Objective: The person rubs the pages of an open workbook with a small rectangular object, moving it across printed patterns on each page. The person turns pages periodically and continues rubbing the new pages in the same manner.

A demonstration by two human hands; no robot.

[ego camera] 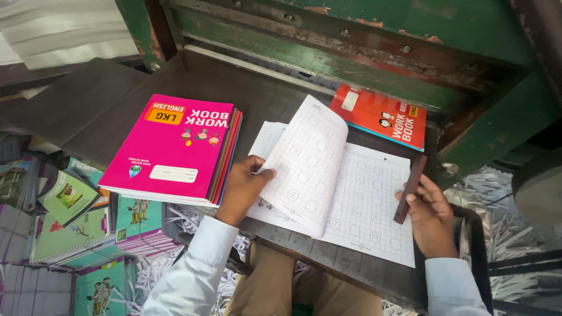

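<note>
Left hand (244,186) — fingers pinching a lifted page of the open workbook (345,199); right hand (430,213) curled around a dark stick (410,188).

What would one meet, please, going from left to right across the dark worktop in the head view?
Pink-covered stack of workbooks → left hand lifting a page → open gridded workbook → right hand holding a dark flat stick. The red workbook lies farther back.
</note>
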